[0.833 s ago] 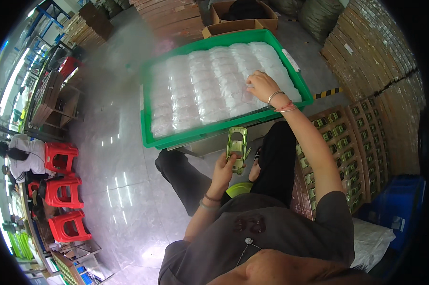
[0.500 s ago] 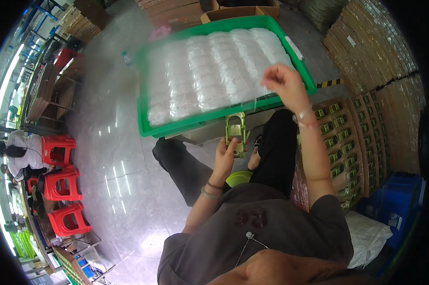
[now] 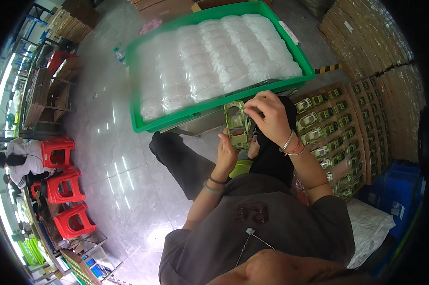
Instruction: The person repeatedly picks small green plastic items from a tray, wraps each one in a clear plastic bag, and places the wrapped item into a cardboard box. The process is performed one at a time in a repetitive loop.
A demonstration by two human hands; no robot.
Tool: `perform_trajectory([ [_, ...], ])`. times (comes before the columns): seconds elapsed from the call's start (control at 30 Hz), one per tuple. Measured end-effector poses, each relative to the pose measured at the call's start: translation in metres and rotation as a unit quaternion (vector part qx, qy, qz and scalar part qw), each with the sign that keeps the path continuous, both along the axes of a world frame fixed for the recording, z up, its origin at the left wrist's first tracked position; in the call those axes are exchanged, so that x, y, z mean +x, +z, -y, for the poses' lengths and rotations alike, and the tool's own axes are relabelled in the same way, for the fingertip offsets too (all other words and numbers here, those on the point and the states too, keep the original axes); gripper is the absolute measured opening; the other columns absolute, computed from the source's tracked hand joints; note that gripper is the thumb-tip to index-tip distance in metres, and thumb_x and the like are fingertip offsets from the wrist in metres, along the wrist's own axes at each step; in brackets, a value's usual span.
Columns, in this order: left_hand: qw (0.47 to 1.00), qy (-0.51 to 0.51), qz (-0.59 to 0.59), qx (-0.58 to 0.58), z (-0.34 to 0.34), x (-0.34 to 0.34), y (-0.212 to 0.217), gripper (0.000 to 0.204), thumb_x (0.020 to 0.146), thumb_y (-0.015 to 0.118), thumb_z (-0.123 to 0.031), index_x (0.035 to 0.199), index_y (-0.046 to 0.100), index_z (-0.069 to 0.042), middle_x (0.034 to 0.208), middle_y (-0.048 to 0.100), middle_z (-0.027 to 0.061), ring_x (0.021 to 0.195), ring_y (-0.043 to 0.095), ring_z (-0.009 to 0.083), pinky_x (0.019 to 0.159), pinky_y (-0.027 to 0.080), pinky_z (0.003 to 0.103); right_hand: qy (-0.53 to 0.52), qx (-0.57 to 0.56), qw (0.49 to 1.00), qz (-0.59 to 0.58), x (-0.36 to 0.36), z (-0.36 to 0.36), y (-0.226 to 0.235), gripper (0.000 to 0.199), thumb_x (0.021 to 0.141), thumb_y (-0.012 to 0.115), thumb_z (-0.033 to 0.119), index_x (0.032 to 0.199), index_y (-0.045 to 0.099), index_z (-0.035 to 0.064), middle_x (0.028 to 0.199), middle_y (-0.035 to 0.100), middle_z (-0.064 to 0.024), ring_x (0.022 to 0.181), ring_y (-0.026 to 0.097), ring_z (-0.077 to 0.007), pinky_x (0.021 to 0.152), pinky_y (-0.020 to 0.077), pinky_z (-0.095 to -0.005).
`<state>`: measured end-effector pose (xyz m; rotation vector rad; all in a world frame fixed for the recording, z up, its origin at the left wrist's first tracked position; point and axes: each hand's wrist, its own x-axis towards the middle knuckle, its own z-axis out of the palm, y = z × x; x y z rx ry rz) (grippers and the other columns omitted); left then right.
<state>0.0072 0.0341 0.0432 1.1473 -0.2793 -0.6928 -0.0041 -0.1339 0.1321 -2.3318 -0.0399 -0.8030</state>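
Note:
My left hand (image 3: 228,154) grips the lower end of a yellow-green frame-shaped part (image 3: 239,141), which stands upright before my knees. The part has an open middle. My right hand (image 3: 270,118) is at its upper right edge, thumb and fingers pinched together; whatever is between them is too small to make out. Just beyond my hands, a large green tray (image 3: 186,115) holds rows of white bundles (image 3: 207,71) in clear plastic film.
On my right, cardboard dividers (image 3: 352,128) hold several similar green parts (image 3: 319,151). Stacked cardboard (image 3: 366,42), a blue bin (image 3: 402,187) and a white sack (image 3: 372,232) stand around them. Red stools (image 3: 65,187) and a seated person (image 3: 27,156) are far left.
My right hand has come down and left from above the tray's front edge to the green part. My left hand keeps hold of the part.

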Motion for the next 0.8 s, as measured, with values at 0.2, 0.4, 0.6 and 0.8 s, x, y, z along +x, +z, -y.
perform_trajectory([
  [0.2,0.999,-0.004,0.0,0.032,0.002,-0.003,0.015,0.077,0.092,0.011,-0.064,0.13,0.038,-0.003,0.11,0.058,0.015,0.096,0.063,0.0229,0.082,0.05,0.033,0.077,-0.062,0.995,-0.025,0.006,0.002,-0.011,0.011,0.076,0.07,0.013,0.084,0.065,0.0066,0.08,0.061,-0.0046,0.092,0.055,-0.024,0.086,0.0433,-0.0373],
  [0.4,0.996,0.008,0.032,0.078,0.005,-0.008,0.015,0.082,0.092,0.004,-0.065,0.13,0.041,-0.003,0.103,0.063,0.0138,0.089,0.065,0.0209,0.076,0.051,0.031,0.132,0.072,0.975,-0.163,0.008,0.018,-0.013,0.012,0.077,0.069,0.015,0.087,0.069,0.0098,0.093,0.058,-0.0087,0.096,0.053,-0.0276,0.087,0.0431,-0.0373],
  [0.6,0.998,0.002,0.021,0.058,0.005,-0.012,0.015,0.077,0.094,0.008,-0.062,0.129,0.04,-0.002,0.103,0.062,0.0148,0.089,0.065,0.0214,0.077,0.051,0.032,0.072,-0.086,0.993,-0.039,0.005,0.003,-0.03,0.019,0.074,0.065,0.009,0.092,0.067,0.004,0.09,0.06,-0.0086,0.097,0.055,-0.0264,0.086,0.0455,-0.037],
  [0.8,0.997,0.004,0.052,0.052,0.003,-0.011,0.028,0.066,0.098,0.015,-0.054,0.125,0.041,0.001,0.104,0.059,0.015,0.091,0.063,0.0196,0.077,0.051,0.03,-0.024,-0.153,0.987,0.042,-0.009,-0.017,-0.039,0.029,0.071,0.061,0.004,0.1,0.064,-0.0001,0.096,0.06,-0.0095,0.101,0.056,-0.0274,0.083,0.0496,-0.0357],
])
